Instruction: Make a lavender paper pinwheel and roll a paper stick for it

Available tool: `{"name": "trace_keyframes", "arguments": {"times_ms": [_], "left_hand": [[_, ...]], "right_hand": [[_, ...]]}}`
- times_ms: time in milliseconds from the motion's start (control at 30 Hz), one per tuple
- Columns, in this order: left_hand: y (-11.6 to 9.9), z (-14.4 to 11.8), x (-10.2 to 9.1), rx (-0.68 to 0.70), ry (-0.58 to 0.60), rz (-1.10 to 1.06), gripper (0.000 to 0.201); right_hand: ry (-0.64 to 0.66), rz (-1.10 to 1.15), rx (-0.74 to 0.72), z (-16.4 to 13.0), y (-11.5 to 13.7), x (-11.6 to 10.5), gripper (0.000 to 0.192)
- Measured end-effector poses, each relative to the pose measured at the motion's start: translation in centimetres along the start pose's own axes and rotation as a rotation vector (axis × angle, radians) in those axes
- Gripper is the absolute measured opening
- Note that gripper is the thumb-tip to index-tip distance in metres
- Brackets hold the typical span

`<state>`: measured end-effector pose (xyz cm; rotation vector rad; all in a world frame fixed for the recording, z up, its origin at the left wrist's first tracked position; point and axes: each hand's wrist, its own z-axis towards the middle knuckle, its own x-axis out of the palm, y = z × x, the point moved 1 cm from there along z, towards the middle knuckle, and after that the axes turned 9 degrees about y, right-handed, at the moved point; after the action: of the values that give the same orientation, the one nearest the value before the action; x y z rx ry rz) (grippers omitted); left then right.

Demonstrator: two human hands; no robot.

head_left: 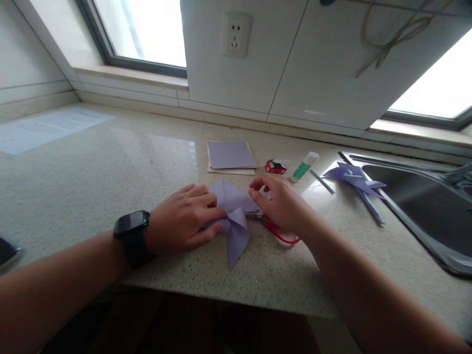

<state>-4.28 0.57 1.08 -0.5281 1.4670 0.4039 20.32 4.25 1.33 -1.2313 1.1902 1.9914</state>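
A light purple paper pinwheel (238, 233), partly folded, lies on the counter between my hands. My left hand (188, 216), with a black watch at the wrist, presses its fingers on the folded paper near the centre. Just right of the pinwheel, my right hand (275, 196) has thumb and forefinger brought together above the paper's right side. What those fingertips hold, if anything, is too small to make out. Scissors with red handles (291, 241) lie beneath my right hand, their blades partly covered by the paper and the hand.
Behind the pinwheel are stacked paper sheets (232, 155), a small red box (276, 166), a glue stick (304, 167) and a thin green stick (322, 181). Another purple pinwheel (354, 178) rests by the sink rim (401, 223). A printed sheet (47, 129) lies far left.
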Motion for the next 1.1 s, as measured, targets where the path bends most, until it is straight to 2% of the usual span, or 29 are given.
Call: {"name": "trace_keyframes", "arguments": {"times_ms": [233, 533, 800, 1100], "left_hand": [[-0.1, 0.1, 0.3, 0.004, -0.006, 0.015, 0.034], [0.1, 0.1, 0.4, 0.002, 0.004, -0.011, 0.031], [0.1, 0.1, 0.4, -0.006, -0.017, -0.017, 0.030], [0.1, 0.3, 0.4, 0.001, -0.012, -0.027, 0.030]], "right_hand": [[0.051, 0.000, 0.079, 0.0, -0.8, -0.7, 0.016], [0.262, 0.090, 0.082, 3.1, 0.8, 0.5, 0.034], [0.293, 0.236, 0.099, 3.9, 0.7, 1.3, 0.030], [0.271, 0.196, 0.029, 3.6, 1.1, 1.5, 0.035]]}}
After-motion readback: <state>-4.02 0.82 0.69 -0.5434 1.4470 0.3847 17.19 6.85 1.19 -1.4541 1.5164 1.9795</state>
